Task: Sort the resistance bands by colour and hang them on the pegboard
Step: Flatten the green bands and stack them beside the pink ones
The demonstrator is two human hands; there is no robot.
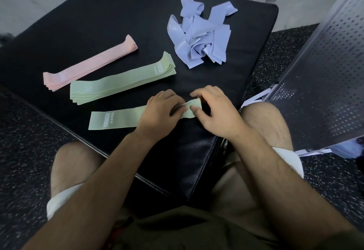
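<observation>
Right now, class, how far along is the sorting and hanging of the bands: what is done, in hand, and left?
Done: a pink stack and a green stack lie neatly side by side on the black mat. In hand: the left hand and right hand pinch a single green band near one end. Left: the purple heap is tangled, and the pegboard shows no band on its visible face.

Left hand (157, 111) and right hand (215, 111) pinch one end of a green band (116, 119) on the mat (94, 21).
</observation>
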